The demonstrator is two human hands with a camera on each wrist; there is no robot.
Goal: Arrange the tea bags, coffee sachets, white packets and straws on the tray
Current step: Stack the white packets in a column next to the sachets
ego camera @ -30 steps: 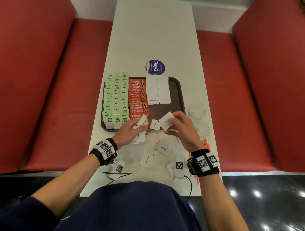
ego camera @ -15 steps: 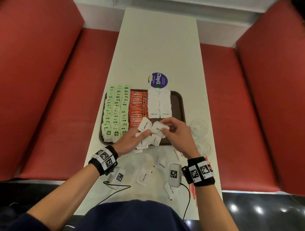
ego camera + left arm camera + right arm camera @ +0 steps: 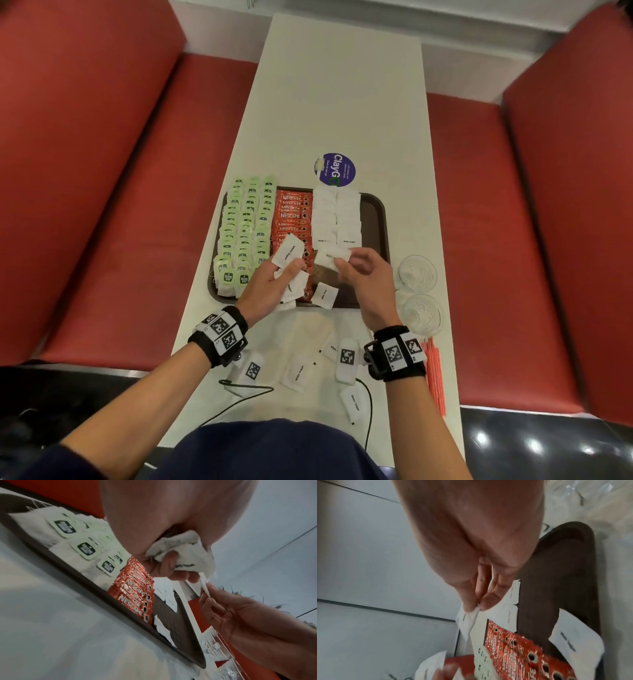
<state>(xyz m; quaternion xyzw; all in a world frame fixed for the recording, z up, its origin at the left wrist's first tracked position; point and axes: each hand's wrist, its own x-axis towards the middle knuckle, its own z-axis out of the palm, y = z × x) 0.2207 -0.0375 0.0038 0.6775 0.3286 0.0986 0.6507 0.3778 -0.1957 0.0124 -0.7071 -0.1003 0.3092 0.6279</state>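
Tray (image 3: 378, 219) filling up nicely: tea bags (image 3: 246, 226) in rows at its left, coffee sachets (image 3: 293, 219) beside them, white packets (image 3: 337, 216) started at right. Several packets (image 3: 296, 371) lie loose on the surface (image 3: 342, 85), straws (image 3: 435, 373) untouched at its right edge. Left hand (image 3: 270, 284) grips a bunch of packets; right hand (image 3: 363, 274) pinches one.

Even indoor light, glare spots on the dark floor, wide-angle edge bending, blurred wrist views.
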